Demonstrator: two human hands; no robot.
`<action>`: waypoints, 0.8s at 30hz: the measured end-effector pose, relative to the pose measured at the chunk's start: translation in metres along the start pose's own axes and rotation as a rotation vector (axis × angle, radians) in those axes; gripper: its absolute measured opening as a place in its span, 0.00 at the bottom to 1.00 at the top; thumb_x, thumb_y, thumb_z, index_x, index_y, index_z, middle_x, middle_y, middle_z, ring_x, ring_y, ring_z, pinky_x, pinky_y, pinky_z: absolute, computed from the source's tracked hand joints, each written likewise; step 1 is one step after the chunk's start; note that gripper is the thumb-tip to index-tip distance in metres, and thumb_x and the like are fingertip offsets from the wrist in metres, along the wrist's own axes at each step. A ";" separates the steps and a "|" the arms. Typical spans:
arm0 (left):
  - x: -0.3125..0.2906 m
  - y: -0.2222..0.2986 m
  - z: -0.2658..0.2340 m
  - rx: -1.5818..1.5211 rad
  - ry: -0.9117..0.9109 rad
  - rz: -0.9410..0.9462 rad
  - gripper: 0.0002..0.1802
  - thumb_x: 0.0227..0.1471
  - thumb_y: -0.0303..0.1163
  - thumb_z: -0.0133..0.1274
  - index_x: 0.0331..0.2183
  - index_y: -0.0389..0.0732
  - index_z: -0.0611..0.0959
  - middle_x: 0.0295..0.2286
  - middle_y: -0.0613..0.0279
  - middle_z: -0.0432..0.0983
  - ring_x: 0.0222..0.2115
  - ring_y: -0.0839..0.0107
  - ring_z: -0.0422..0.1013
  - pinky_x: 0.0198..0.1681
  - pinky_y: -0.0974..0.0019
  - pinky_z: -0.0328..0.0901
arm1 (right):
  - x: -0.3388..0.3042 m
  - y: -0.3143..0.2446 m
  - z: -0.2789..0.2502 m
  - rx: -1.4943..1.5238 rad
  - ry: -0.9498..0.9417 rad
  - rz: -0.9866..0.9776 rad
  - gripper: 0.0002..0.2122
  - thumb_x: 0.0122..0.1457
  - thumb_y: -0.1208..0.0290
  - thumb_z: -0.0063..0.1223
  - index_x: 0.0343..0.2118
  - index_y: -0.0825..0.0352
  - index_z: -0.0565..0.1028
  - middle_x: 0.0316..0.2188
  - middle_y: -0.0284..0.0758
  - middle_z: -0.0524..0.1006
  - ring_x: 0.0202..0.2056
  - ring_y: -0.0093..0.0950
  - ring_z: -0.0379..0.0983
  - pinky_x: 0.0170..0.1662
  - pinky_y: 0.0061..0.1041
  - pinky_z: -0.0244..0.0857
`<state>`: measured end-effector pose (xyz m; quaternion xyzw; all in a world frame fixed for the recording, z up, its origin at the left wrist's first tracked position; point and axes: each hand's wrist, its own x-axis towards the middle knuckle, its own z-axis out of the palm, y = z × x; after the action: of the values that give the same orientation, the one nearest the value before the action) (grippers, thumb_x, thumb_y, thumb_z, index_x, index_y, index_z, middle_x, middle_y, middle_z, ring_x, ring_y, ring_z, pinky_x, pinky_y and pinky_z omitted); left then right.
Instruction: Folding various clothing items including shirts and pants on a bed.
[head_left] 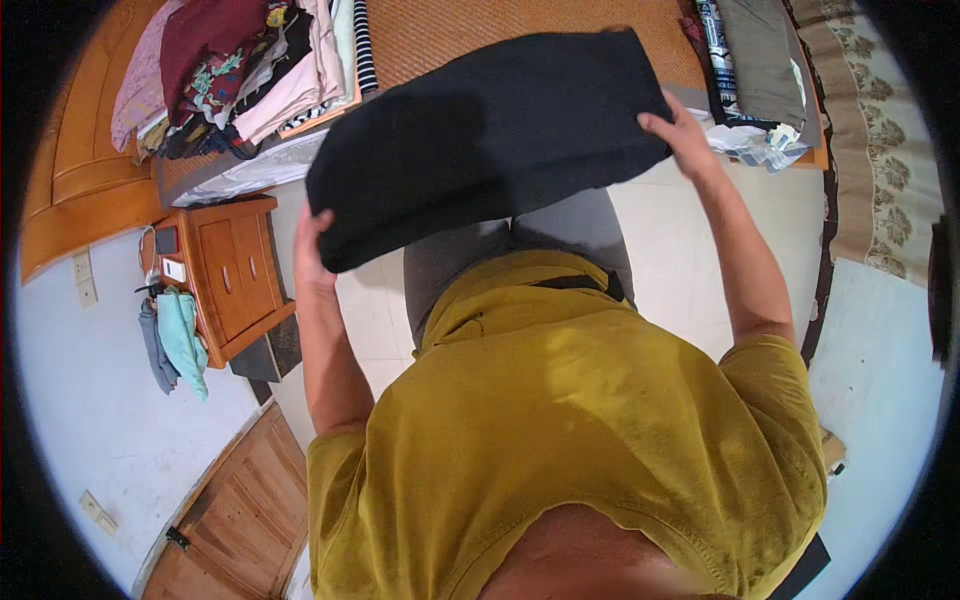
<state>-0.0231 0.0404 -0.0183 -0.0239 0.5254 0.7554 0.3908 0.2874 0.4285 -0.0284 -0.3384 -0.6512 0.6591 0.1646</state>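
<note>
A black piece of folded cloth [490,140], perhaps a garment, is stretched out in the air in front of my body. My left hand [315,245] grips its lower left end, with the thumb on the near face and the fingers behind. At the right end my right hand [685,138] pinches the edge in the same way, thumb in front. The cloth tilts, its right end farther from me than its left. It covers part of the bed edge and the tops of my grey trousers. Its exact kind does not show.
Behind the cloth is a bed with a woven brown mat [440,40]. A heap of clothes [240,75] lies on its left, folded clothes [760,65] on its right. A wooden bedside cabinet [235,275] stands at left, a green cloth [182,330] hanging beside it. A patterned curtain [880,150] hangs far right.
</note>
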 end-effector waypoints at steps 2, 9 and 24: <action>0.003 -0.020 -0.019 0.545 -0.127 -0.056 0.29 0.43 0.27 0.47 0.50 0.34 0.64 0.41 0.53 0.69 0.42 0.66 0.67 0.47 0.68 0.60 | -0.008 0.037 -0.002 0.077 0.012 0.110 0.25 0.47 0.74 0.55 0.50 0.72 0.63 0.40 0.36 0.72 0.41 0.24 0.67 0.48 0.22 0.59; 0.031 -0.051 -0.001 1.579 -0.064 0.658 0.31 0.41 0.32 0.56 0.49 0.38 0.66 0.44 0.44 0.65 0.48 0.53 0.60 0.50 0.59 0.56 | -0.013 0.073 -0.005 0.371 -0.075 0.542 0.27 0.45 0.64 0.60 0.47 0.72 0.64 0.43 0.39 0.70 0.45 0.29 0.66 0.50 0.25 0.59; 0.040 -0.184 0.214 1.471 -0.633 0.925 0.36 0.48 0.46 0.46 0.53 0.34 0.59 0.55 0.43 0.44 0.58 0.51 0.39 0.58 0.49 0.35 | -0.012 -0.027 -0.013 0.188 0.105 0.245 0.23 0.45 0.66 0.59 0.43 0.72 0.68 0.36 0.38 0.74 0.36 0.27 0.71 0.41 0.24 0.65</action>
<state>0.1430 0.2632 -0.0827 0.6501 0.6989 0.2836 0.0922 0.2984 0.4329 0.0014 -0.4323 -0.5310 0.7136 0.1481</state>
